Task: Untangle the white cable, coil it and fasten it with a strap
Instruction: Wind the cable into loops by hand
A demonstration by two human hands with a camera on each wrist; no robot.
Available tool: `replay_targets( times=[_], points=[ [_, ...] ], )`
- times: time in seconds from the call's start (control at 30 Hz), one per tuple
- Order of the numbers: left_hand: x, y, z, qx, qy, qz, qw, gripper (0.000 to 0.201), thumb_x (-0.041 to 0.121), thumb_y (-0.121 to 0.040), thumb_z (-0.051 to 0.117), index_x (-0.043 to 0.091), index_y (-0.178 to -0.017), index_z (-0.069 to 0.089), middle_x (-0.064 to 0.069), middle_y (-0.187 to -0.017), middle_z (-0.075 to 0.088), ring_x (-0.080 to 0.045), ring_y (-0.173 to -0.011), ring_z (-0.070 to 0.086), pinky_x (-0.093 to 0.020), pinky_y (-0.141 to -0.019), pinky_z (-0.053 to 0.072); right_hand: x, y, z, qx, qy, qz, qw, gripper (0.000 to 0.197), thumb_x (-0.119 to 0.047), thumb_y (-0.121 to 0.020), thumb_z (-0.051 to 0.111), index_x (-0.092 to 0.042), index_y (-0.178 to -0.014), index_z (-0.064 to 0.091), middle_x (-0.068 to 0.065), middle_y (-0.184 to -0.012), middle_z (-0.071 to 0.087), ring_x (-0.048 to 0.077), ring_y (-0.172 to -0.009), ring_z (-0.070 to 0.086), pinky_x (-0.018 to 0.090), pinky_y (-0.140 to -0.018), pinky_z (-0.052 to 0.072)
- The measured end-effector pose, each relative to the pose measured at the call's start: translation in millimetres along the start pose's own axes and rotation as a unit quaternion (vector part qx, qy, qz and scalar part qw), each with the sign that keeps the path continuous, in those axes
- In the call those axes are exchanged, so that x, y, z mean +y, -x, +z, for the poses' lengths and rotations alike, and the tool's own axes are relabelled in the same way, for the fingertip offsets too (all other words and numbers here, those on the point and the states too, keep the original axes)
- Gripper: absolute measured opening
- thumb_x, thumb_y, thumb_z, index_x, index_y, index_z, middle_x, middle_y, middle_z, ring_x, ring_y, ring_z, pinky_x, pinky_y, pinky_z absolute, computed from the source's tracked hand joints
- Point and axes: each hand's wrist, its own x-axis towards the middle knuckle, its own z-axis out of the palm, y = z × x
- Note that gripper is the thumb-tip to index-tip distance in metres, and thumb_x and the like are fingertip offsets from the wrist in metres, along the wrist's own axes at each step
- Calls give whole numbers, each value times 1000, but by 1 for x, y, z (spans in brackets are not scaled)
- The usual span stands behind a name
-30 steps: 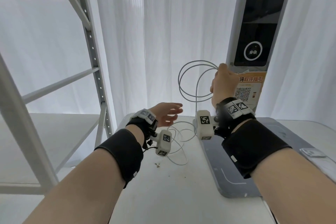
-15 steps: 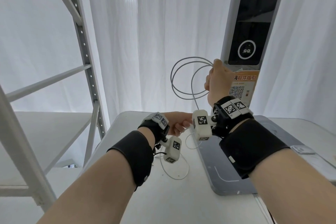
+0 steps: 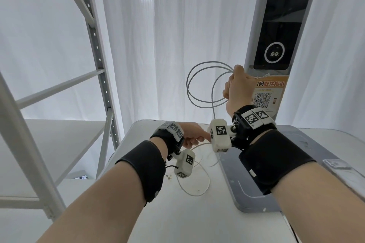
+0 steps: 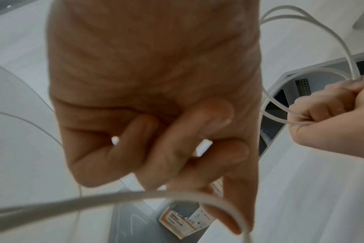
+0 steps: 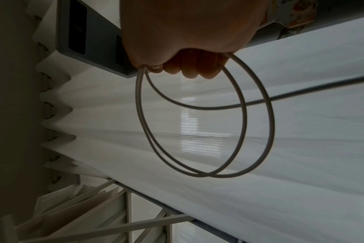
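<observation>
My right hand (image 3: 236, 89) is raised in front of the pillar and grips the white cable (image 3: 187, 87), wound into two round loops that stand out to its left. In the right wrist view its fist (image 5: 187, 65) closes over the tops of the loops (image 5: 197, 174), and one strand runs off to the right. That strand drops toward my left hand (image 3: 192, 137), low over the table, whose curled fingers (image 4: 235, 226) hold the cable (image 4: 135, 195). More slack cable (image 3: 194, 195) lies in a loose curve on the table below the left wrist.
A grey mat (image 3: 237, 183) covers the right part of the white table (image 3: 177, 223). A tall grey kiosk pillar (image 3: 276, 25) with an orange QR sticker (image 3: 266, 94) stands behind the right hand. A metal shelf rack (image 3: 98, 65) stands on the left, with white curtains behind.
My left hand, spread open a second ago, has curled round the cable and shifted right toward the right wrist. The right hand still holds the loops up.
</observation>
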Motion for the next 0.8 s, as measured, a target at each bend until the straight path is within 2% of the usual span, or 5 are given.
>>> replay_targets(
  times=[0.2,0.4,0.53,0.67,0.8],
  points=[
    [-7,4,-7,14,36,10,999,28,20,-91,59,22,-63,58,7,-60,40,-7,-48,25,-21,-53,16,6,1,3,3,-3,4,1000,55,-15,-93,49,-22,-41,35,0,-46,25,16,-38,22,21,-42,20],
    [-11,8,-21,139,137,49,980,13,26,-95,64,14,-97,68,2,-84,59,-13,-65,60,-22,-54,40,8,0,2,6,18,11,1000,60,-15,-93,50,-23,-35,38,-2,-42,29,15,-37,23,20,-40,21],
    [-16,16,-46,168,308,133,927,38,45,-103,42,16,-109,67,-1,-113,69,-23,-101,65,-34,-80,51,9,-2,-2,-16,98,39,994,46,-15,-93,50,-20,-49,37,-1,-48,29,14,-37,22,22,-41,18],
    [2,32,-62,106,311,226,917,59,61,-100,29,19,-121,65,-1,-125,69,-26,-122,58,-47,-103,42,16,-1,1,-108,222,78,966,34,-18,-92,52,-20,-60,41,0,-55,33,15,-42,25,23,-43,18],
    [18,45,-64,21,301,228,926,66,64,-99,31,9,-98,67,-3,-75,64,-25,-71,68,-46,-87,52,20,4,5,-188,318,61,927,37,-18,-91,55,-17,-56,42,0,-50,32,15,-41,23,21,-42,17]
  ],
)
